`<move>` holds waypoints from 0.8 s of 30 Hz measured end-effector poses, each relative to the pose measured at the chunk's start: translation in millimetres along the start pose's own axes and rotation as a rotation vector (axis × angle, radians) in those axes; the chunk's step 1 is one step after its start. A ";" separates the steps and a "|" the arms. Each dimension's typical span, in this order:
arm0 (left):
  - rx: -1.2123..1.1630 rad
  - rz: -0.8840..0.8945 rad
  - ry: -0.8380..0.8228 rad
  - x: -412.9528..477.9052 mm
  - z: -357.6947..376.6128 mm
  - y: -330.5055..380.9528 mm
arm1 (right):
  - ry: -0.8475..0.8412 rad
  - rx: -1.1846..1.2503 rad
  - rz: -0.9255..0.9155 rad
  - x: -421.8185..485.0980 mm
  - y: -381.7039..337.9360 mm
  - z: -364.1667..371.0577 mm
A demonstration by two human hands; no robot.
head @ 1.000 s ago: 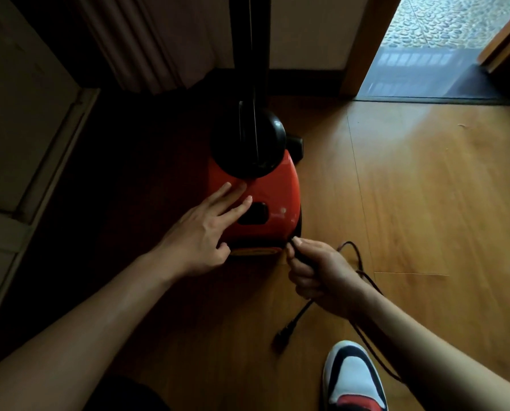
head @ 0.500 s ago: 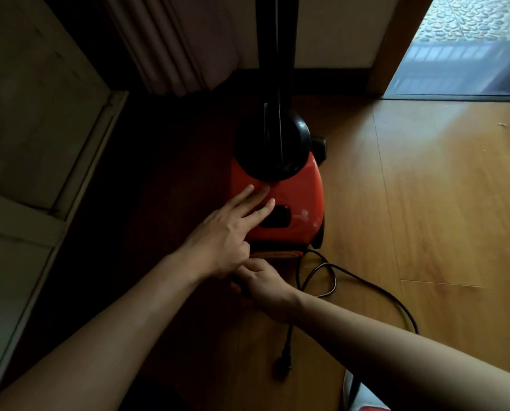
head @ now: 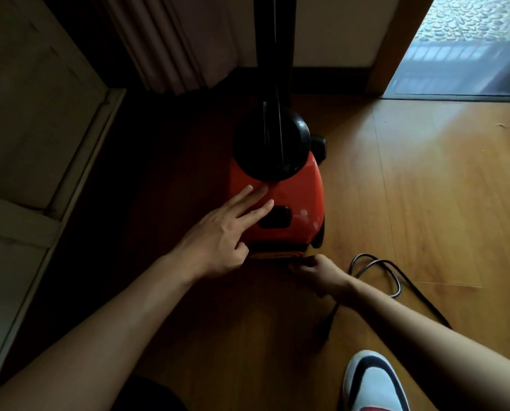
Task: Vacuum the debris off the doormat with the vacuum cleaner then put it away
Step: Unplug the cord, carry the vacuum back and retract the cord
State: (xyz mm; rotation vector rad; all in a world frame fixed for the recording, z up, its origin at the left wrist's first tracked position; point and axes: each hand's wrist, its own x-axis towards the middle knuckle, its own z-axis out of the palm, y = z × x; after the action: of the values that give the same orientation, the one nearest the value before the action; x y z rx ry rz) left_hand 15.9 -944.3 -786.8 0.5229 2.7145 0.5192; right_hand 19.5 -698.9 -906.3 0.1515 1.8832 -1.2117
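Open floor (head: 440, 188) right of vacuum cleaner (head: 292, 203), looped cord (head: 396, 274) there, cabinet (head: 25, 143) seemingly left

Daylight from the doorway (head: 467, 46) brightens the floor (head: 425, 188) on my right; my left side lies in deep shadow, edges warped.

The vacuum cleaner (head: 295, 200) stands upright on the wooden floor (head: 425, 188), close to its far edge. It has a red-orange body, a black dome on top, a black tube rising from the dome and a black wheel on the right side. The left hand (head: 218, 241) lies flat-fingered on the casing. The right hand (head: 322, 272) grips the black power cord (head: 378, 262) at the near bottom edge, and the cord loops over the floor to the right. The grey doormat (head: 443, 69) lies past the floor's far right corner.
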 end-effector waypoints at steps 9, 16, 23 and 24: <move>0.021 0.010 0.005 -0.2 2.6 -0.4 | 0.031 0.088 0.102 -17.2 -6.9 -35.8; 0.021 0.011 0.001 -0.5 2.4 -1.3 | 0.145 0.418 0.137 -10.5 -17.3 -0.1; 0.011 0.024 0.021 0.1 2.9 -2.7 | 0.022 0.753 0.078 -41.0 -12.4 -11.3; 0.019 0.027 0.025 0.2 3.3 -3.0 | 0.007 0.798 0.080 -43.0 -14.1 -11.4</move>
State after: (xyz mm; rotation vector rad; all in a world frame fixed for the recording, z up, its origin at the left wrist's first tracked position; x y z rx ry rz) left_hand 16.1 -945.8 -790.9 0.5621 2.7419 0.5106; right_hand 31.9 -683.1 -864.2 0.6491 1.2855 -1.8400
